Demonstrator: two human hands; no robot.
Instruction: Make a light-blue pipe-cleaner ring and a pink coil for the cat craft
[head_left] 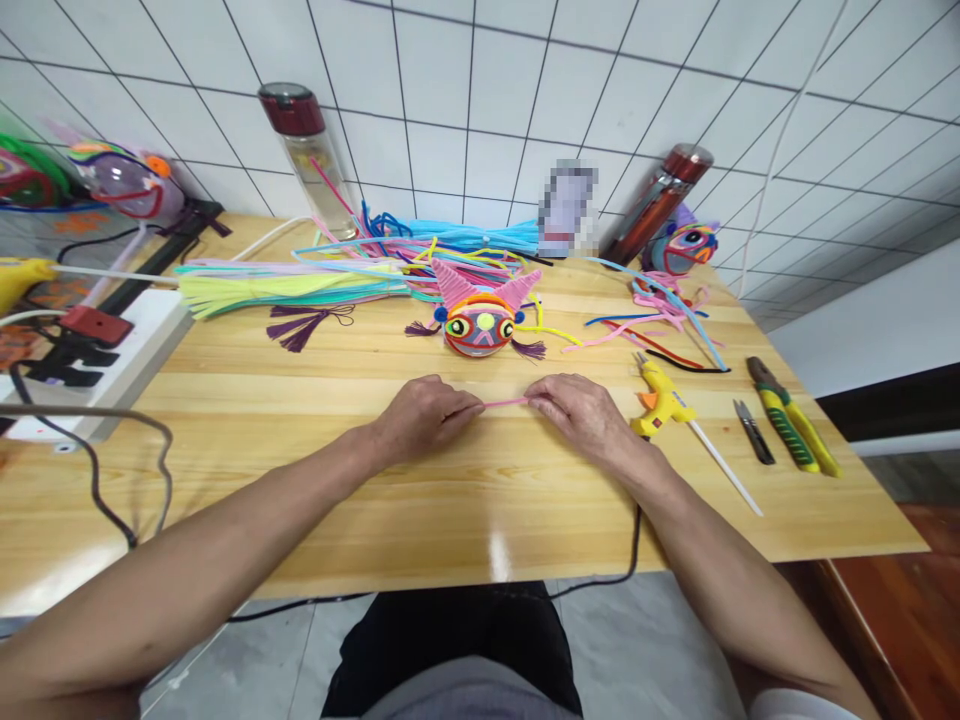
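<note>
A short pink pipe cleaner (505,403) stretches level between my two hands, just over the wooden table. My left hand (429,413) pinches its left end, and my right hand (577,408) pinches the other; the fingers hide both ends. Right behind them sits a round mask-like ornament (480,325) with pink pointed ears, ringed eyes, blue beads and purple tassels at its sides. To the right of my right hand lies a yellow hot glue gun (664,400) with a white glue stick in its back.
Bundles of pipe cleaners (300,285) lie along the back, with a purple tassel (304,325) before them. Small snips (754,432) and pliers (793,415) lie right. A power strip (112,370) with cables is left. Two bottles (311,160) stand near the wall.
</note>
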